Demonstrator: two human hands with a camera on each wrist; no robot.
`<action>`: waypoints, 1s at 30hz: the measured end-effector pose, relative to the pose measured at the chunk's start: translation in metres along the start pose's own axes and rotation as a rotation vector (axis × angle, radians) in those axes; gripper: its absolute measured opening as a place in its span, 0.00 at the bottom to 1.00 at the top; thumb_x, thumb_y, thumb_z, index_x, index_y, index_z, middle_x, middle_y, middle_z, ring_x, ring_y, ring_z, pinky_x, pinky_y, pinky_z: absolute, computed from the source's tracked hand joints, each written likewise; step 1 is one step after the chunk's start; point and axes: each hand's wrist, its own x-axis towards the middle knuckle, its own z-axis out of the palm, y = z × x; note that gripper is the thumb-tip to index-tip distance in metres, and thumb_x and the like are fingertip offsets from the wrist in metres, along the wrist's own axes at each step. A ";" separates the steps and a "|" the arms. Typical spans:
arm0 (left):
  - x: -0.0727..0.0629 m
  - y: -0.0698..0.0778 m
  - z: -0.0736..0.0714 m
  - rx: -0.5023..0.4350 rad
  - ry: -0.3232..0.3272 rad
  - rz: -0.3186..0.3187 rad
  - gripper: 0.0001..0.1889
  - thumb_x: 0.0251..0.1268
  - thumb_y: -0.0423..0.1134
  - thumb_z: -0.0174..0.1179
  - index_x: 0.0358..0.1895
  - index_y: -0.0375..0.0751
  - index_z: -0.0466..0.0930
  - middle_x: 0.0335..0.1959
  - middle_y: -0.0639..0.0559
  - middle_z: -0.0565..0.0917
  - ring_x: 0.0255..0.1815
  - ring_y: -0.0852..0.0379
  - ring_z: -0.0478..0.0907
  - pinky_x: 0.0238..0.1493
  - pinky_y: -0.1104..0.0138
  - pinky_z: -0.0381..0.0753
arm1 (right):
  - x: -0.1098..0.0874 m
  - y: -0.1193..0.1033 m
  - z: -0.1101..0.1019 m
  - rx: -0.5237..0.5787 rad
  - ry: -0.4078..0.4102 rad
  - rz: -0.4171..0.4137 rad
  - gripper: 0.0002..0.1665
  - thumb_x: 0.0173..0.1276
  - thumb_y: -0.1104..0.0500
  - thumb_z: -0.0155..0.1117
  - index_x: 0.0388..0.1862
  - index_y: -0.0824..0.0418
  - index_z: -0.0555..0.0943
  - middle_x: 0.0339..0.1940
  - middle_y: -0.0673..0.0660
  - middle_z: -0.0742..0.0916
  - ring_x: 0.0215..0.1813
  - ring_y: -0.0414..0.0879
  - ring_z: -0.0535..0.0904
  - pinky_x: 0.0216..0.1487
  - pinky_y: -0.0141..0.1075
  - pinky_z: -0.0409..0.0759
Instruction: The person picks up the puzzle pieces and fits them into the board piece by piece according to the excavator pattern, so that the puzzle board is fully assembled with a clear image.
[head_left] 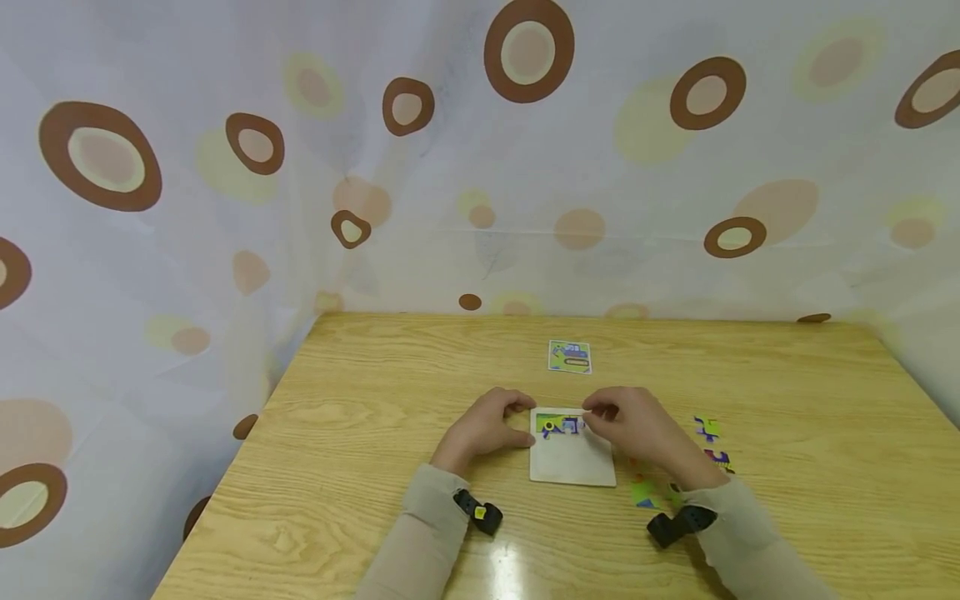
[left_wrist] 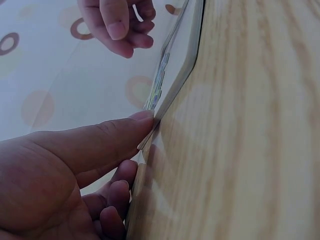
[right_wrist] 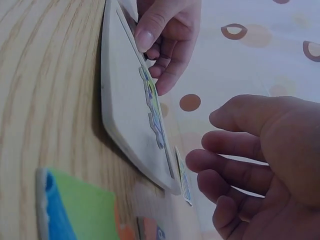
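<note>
A white square puzzle board (head_left: 572, 462) lies on the table. Joined jigsaw pieces (head_left: 558, 425) in green, yellow and purple fill a strip along its far edge. My left hand (head_left: 483, 425) holds the board by its left side; in the left wrist view the thumb (left_wrist: 100, 142) presses on the rim, with the other fingers curled beside it. Over the board's far right part hovers my right hand (head_left: 637, 425). Its fingers (right_wrist: 230, 167) are loosely bent in the right wrist view, thumb and forefinger apart, with nothing visible between them.
Behind the board lies a small picture card (head_left: 570, 357) showing a digger. Loose jigsaw pieces (head_left: 706, 428) are scattered to the right, some partly hidden under the right forearm. A green and blue piece (right_wrist: 80, 205) lies nearest the right wrist. Patterned cloth (head_left: 480, 167) hangs behind the table.
</note>
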 end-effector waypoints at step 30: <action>-0.001 0.000 0.000 -0.014 0.005 -0.008 0.25 0.55 0.36 0.74 0.58 0.42 0.80 0.51 0.53 0.79 0.52 0.56 0.72 0.56 0.62 0.72 | -0.043 0.026 -0.047 -0.111 0.103 -0.066 0.10 0.71 0.59 0.65 0.48 0.60 0.86 0.42 0.49 0.86 0.39 0.43 0.76 0.30 0.35 0.75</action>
